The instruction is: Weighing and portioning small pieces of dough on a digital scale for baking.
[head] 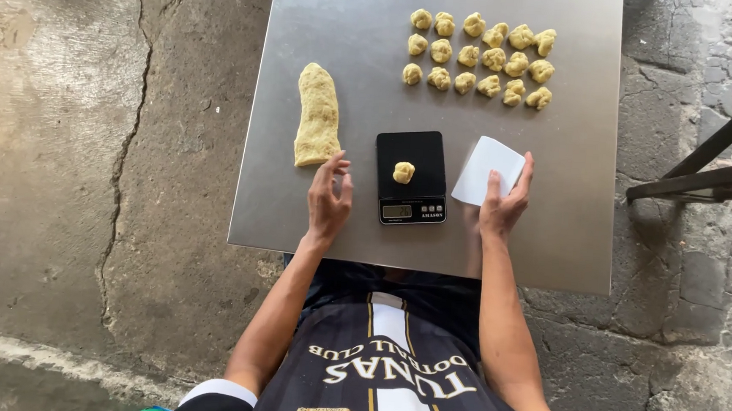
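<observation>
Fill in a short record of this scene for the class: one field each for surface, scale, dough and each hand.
surface: steel table standing on cracked concrete floor
scale: black digital scale with one dough piece on it
dough: long dough log to the left; rows of dough balls at the far side
left hand: empty, beside the log's near end
right hand: holds white scraper

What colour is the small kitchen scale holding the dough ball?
Black scale, grey display; seen in the head view.
</observation>
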